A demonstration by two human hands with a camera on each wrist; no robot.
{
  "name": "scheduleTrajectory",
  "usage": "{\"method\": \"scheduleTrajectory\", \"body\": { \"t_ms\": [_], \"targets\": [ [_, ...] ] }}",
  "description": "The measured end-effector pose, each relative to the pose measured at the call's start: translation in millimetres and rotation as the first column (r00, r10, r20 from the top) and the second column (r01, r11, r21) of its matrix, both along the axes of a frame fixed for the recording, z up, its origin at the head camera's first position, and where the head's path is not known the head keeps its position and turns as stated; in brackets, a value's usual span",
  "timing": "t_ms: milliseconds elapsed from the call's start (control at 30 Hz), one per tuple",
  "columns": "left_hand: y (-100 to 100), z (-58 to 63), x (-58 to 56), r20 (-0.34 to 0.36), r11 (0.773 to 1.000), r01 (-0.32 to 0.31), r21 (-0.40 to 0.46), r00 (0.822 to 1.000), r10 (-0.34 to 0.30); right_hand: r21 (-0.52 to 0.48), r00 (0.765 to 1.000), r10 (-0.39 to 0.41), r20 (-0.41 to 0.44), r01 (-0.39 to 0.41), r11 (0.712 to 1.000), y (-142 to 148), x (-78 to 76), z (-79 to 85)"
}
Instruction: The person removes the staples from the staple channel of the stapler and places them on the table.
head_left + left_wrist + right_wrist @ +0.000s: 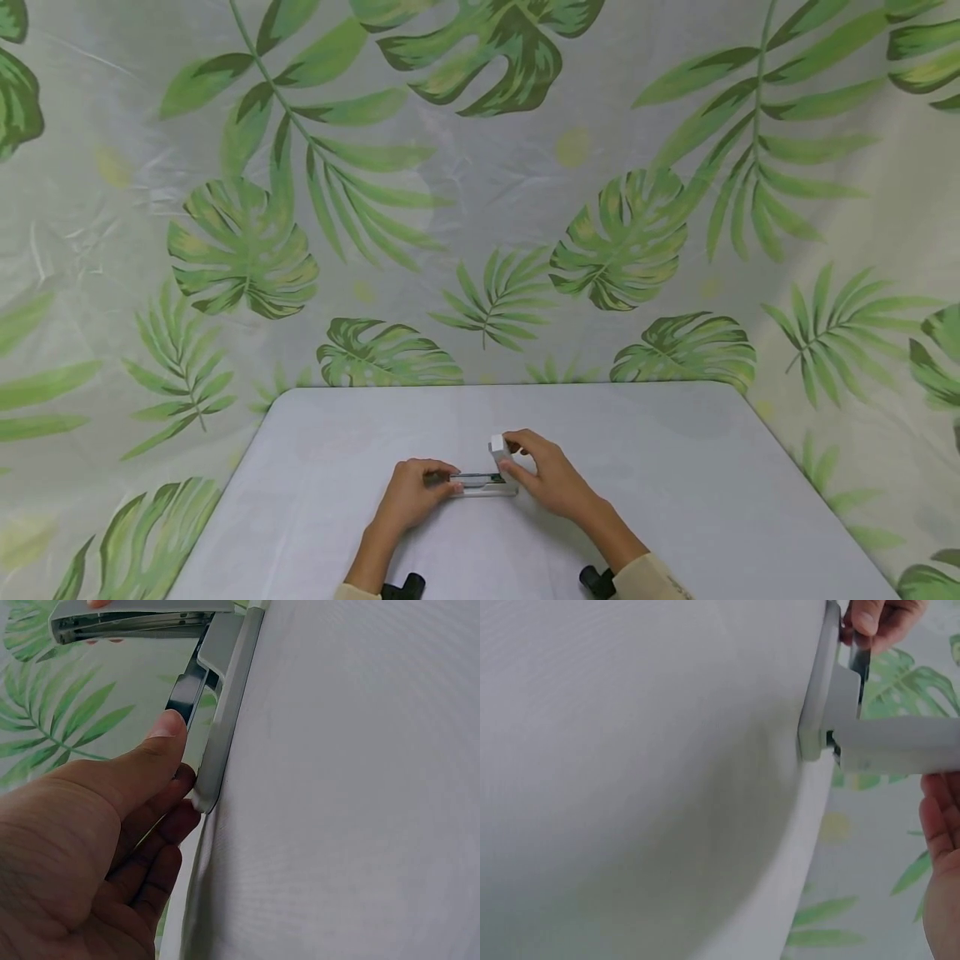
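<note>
A grey stapler (486, 492) sits opened on the white table (337, 437); the left hand (415, 492) pinches its left end, the right hand (553, 477) holds the raised top arm (498, 448) at right; probably light, stiff, smooth, best gripped by base (229, 727) and arm sides

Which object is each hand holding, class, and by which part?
Both hold the opened stapler: the left hand pinches its lower part at the free end; the right hand grips its raised top arm.

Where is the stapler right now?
In the head view, the open stapler is on the white table, low and near the middle, between the left hand and the right hand.
</note>
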State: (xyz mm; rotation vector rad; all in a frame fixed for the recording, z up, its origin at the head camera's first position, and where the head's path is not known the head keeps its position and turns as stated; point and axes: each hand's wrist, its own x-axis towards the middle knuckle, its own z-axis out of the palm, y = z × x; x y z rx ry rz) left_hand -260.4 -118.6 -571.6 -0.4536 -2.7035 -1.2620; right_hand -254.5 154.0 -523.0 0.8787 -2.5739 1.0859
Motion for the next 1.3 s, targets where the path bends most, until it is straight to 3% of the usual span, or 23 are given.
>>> {"method": "scheduleTrajectory", "body": {
  "t_ms": [233,533,833,1300],
  "targets": [
    [-1.3,-2.0,0.8,0.002,1.0,-0.01,-0.006,1.0,0.01,-0.007,0.999,-0.033,-0.008,0.033,0.999,6.4,-0.4,-3.4],
    [-1.9,-2.9,0.2,0.007,1.0,-0.012,0.009,1.0,0.011,-0.041,1.0,-0.005,0.0,0.005,0.999,19.0,-2.0,-3.4],
    [0.6,0.2,0.0,0.009,1.0,-0.002,0.009,1.0,0.002,-0.013,0.997,-0.013,0.075,0.014,1.0,37.1,-2.3,3.1],
    [-1.6,0.0,-0.4,0.033,1.0,-0.008,0.011,0.999,0.008,0.006,0.997,-0.053,0.051,0.053,0.999,73.4,-2.2,-14.8]
  ]
}}
